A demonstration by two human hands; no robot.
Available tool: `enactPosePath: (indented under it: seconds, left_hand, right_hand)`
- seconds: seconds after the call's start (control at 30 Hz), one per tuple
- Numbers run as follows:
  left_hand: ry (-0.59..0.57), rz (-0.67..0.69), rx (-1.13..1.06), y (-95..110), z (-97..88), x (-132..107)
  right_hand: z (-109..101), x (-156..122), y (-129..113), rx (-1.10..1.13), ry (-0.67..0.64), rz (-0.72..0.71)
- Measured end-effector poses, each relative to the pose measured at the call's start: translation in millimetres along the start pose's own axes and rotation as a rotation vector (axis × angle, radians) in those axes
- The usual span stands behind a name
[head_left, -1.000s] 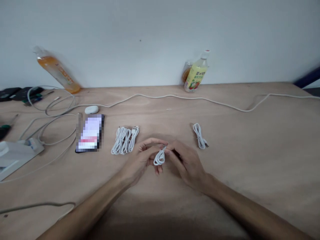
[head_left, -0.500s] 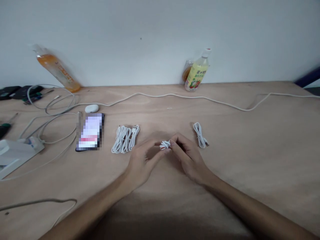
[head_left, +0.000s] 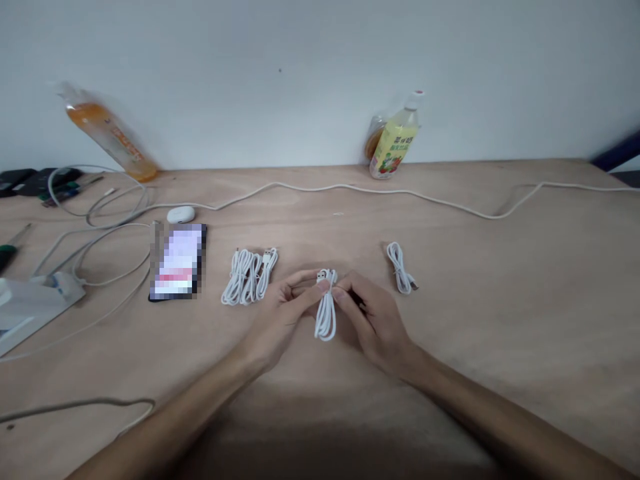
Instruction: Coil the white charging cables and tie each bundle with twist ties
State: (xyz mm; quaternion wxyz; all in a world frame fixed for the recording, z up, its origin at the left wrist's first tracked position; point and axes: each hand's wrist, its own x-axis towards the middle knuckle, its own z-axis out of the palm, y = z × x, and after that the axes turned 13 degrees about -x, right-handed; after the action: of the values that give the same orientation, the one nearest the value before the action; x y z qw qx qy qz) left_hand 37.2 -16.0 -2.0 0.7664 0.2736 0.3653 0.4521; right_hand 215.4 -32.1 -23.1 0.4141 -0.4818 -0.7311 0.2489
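Note:
Between my hands is a coiled white USB cable (head_left: 326, 319), its loops hanging toward me and its plug end pointing away. The thumb and fingers of my left hand (head_left: 287, 310) pinch the bundle near its middle. My right hand (head_left: 375, 313) is closed at the same spot from the other side, fingertips pressed to the cable's waist; whether a tie is between them I cannot make out. Left of my hands lie several coiled white cables (head_left: 245, 279) side by side. One more coiled white cable (head_left: 400, 269) rests to the right, its plug toward the lower right.
A phone (head_left: 179, 261) and a white earbud case (head_left: 181, 215) lie at left, near a white power strip (head_left: 40, 307) with tangled cords. An orange drink bottle (head_left: 107, 137) and a yellow-labelled bottle (head_left: 397, 141) lean on the wall. A long white cord (head_left: 320, 190) crosses the table.
The cable bundle has turned in my hands: its loops now hang down toward me and its plug shows at the far end. Both hands remain closed on it.

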Motion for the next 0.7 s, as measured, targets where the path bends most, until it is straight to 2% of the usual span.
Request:
enactPosePath:
  seconds: [0.13,0.2,0.47,0.7]
  left_hand:
    - [-0.094,-0.084,-0.070,2.9,1.9,-1.3]
    - [-0.102,-0.082,-0.071,3.1,2.6,-1.4]
    - [-0.039,-0.032,-0.084,2.1,4.2,-0.8]
    - [0.039,0.056,0.013,-1.0,-1.7,2.1]
  right_hand:
    - [0.3,-0.9,1.2,-0.051,0.014,-0.030]
    - [0.6,-1.4,0.8,-0.038,0.016,-0.015]
    - [-0.3,0.3,0.1,0.093,0.039,0.063]
    - [-0.8,3.1,1.2,0.143,0.009,0.109]
